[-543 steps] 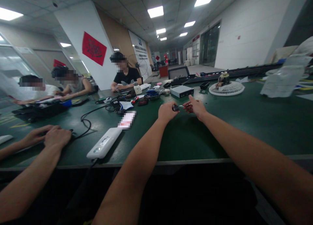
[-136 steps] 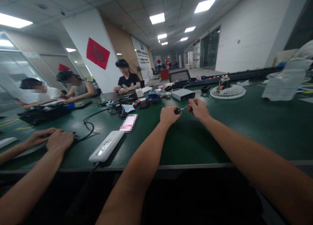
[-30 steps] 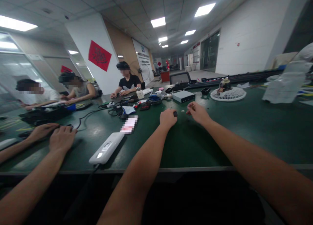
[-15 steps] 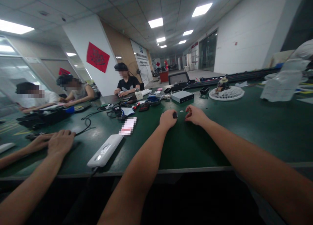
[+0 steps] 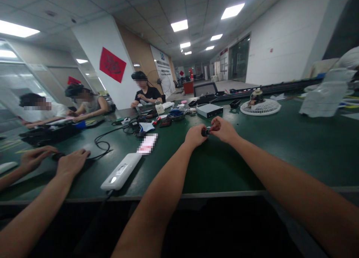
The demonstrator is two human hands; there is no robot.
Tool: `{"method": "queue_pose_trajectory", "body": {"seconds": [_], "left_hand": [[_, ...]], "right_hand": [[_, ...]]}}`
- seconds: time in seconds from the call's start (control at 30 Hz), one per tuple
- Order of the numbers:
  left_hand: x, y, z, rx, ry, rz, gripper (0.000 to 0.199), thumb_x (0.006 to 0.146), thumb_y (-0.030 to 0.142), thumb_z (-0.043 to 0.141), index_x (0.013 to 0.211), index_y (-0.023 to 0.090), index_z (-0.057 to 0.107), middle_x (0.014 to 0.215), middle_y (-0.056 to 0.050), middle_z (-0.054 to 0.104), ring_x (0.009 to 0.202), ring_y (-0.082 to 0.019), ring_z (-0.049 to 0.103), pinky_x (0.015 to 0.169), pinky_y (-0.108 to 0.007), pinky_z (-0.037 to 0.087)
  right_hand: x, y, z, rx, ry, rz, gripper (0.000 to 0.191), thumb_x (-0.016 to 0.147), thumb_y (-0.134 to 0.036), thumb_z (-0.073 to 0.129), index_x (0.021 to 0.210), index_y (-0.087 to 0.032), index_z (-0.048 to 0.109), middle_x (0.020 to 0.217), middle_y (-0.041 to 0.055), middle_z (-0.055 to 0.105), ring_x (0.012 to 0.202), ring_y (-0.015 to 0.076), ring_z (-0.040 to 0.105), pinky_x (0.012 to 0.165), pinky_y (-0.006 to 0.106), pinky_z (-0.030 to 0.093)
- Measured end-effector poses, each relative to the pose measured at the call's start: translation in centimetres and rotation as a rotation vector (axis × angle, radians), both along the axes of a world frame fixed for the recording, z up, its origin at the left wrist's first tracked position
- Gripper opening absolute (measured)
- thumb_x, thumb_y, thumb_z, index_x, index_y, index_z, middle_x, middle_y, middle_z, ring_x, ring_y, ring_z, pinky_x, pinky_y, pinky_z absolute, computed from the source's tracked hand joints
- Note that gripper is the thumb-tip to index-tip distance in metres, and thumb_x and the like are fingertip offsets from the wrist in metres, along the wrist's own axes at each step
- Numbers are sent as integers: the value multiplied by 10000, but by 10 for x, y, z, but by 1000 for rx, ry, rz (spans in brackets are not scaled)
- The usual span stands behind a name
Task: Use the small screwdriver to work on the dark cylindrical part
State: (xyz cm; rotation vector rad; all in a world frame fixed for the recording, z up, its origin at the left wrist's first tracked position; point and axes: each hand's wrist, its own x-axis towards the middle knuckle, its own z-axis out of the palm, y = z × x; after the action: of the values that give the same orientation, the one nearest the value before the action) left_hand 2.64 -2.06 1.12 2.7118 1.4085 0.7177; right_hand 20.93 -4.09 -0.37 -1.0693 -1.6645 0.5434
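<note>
while the left hand (image 5: 195, 136) grips a small black part (image 5: 204, 132) near mid-frame, likely for steadiness, the right hand (image 5: 224, 130) pinches it.

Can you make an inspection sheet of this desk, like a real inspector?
Surface: green table, shiny in patches.
Job's things: small dark object, partly hidden.
Clutter: gray box, white fan grille, white device, mixed bits farther back.
Hands: left hand grips the small dark object; right hand at its end, grip unclear.
Cables: black cable looped near the white device; dark cord at its near end.
Surroundings: co-worker's hands at left; three people farther off.
</note>
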Motion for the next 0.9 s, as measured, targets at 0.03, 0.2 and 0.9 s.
{"method": "queue_pose_trajectory", "body": {"seconds": [0.03, 0.2, 0.9], "left_hand": [[1, -1, 0, 0, 11, -9, 336, 754, 299, 760, 1073, 236, 678, 994, -58, 746, 912, -236, 689, 802, -324, 526], [3, -5, 2, 15, 41, -45, 330, 753, 328, 754, 1062, 234, 689, 964, -60, 749, 902, -251, 694, 778, -325, 527], [2, -3, 1, 54, 23, -43, 297, 768, 265, 706, 1059, 233, 653, 999, -57, 737, 931, -234, 679, 839, -329, 514]], "right_hand": [[0, 1, -1, -4, -7, 4, 399, 654, -72, 738, 936, -240, 511, 772, -24, 714, 730, 180, 716, 709, 302, 541], [1, 2, -1, -12, -69, -63, 418, 635, -57, 740, 935, -240, 514, 752, -38, 690, 691, 164, 684, 665, 281, 515], [1, 1, -2, 19, -167, -159, 150, 917, -200, 526, 1055, -232, 577, 840, 21, 730, 686, 157, 669, 669, 281, 496]]}}
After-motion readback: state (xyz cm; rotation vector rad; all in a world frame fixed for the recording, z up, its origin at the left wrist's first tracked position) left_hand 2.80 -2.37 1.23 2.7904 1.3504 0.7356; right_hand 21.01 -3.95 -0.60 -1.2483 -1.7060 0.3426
